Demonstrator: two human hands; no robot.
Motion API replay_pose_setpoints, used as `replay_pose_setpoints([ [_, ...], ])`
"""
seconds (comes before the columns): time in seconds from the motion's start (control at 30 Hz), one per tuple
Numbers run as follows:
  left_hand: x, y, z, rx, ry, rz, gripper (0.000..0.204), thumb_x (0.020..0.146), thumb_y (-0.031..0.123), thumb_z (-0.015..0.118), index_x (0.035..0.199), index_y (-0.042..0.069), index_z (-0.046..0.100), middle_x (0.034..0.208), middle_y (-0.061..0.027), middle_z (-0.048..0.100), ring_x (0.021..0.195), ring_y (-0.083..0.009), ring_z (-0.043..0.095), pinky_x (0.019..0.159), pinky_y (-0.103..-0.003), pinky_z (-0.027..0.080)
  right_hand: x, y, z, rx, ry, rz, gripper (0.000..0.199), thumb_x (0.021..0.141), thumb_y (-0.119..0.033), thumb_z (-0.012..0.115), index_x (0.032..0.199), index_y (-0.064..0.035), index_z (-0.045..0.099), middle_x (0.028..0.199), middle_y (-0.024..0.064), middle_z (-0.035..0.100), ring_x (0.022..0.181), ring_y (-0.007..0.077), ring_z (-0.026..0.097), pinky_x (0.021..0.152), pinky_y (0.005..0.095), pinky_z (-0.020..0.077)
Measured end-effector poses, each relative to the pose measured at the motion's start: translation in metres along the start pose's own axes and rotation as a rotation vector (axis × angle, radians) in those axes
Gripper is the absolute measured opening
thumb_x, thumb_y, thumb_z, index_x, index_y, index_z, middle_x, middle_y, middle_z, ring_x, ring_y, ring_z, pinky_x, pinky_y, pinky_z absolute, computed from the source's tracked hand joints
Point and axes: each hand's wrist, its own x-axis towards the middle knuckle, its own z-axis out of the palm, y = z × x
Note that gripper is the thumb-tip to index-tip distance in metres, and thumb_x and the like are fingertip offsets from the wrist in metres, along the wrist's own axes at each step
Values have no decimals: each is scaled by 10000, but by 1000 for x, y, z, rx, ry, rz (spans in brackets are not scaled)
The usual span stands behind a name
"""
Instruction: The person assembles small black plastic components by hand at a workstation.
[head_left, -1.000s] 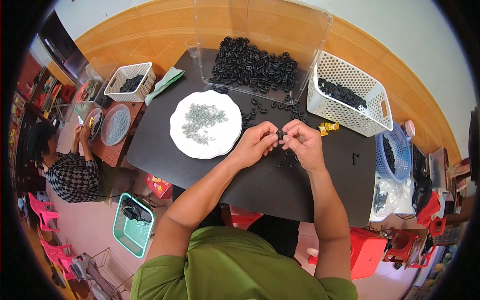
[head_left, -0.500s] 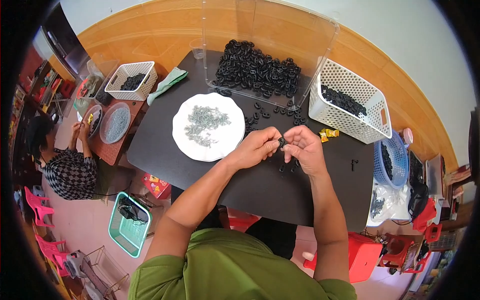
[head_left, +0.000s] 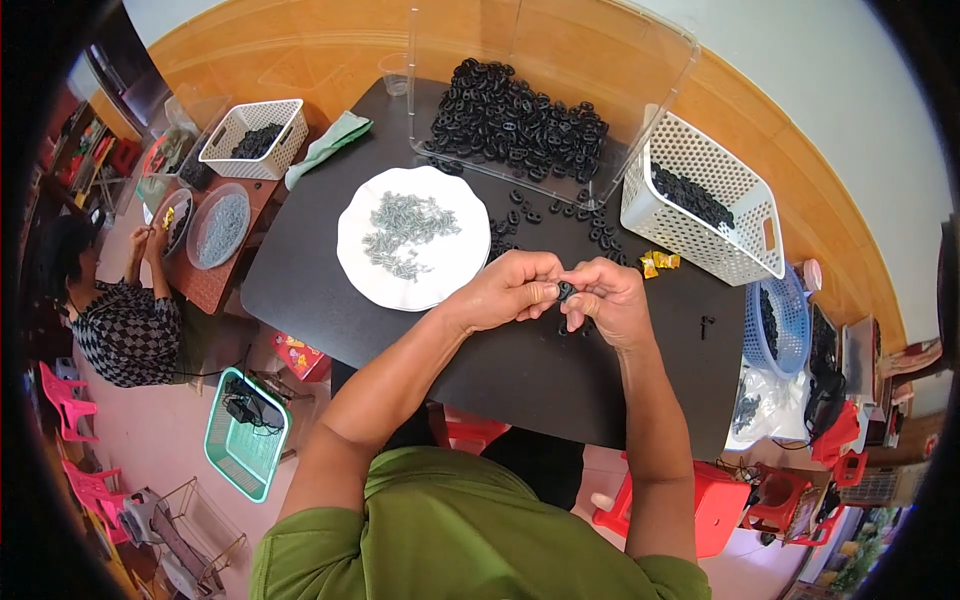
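A white plate (head_left: 380, 275) of small grey screws (head_left: 405, 228) sits near the desk's (head_left: 540, 370) left edge. A white basket (head_left: 735, 240) (dark pieces inside) stands at its right edge. Yellow wrappers (head_left: 658, 262) lie just beside that basket.

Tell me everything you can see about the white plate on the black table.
The white plate is round and shallow, looking like glossy plastic or ceramic. It lies flat on the black table, left of the hands and in front of the clear tray of black parts. A loose heap of small grey metal pieces, perhaps screws, covers its upper left. Neither hand touches it.
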Motion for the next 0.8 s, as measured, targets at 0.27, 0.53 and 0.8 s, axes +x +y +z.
replay_pose_setpoints([
  [0.27, 6, -9, 4, -139, 34, 25, 124, 894, 109, 481, 793, 40, 501, 616, 4, 487, 519, -44, 435, 458, -179, 355, -1, -2, -3, 2, 49, 15, 166, 759, 76, 586, 918, 30, 582, 726, 67, 577, 563, 108, 566, 489, 223, 494],
  [0.53, 11, -12, 5, -30, 48, 32, 142, 895, 124, 488, 787, 32, 506, 613, 2, 488, 517, -48, 454, 444, -177, 371, -1, -12, -4, -73, 38, 18, 249, 718, 68, 625, 960, 30, 580, 782, 61, 567, 610, 103, 564, 510, 223, 491],
  [0.8, 4, 2, 0, -87, 348, 181, 174, 899, 153, 489, 785, 36, 550, 573, 25, 477, 477, -31, 425, 407, -163, 339, 10, -72, -58, -491, 585, -104, 210, 708, 57, 575, 915, 25, 590, 677, 39, 527, 504, 109, 517, 454, 213, 448],
])
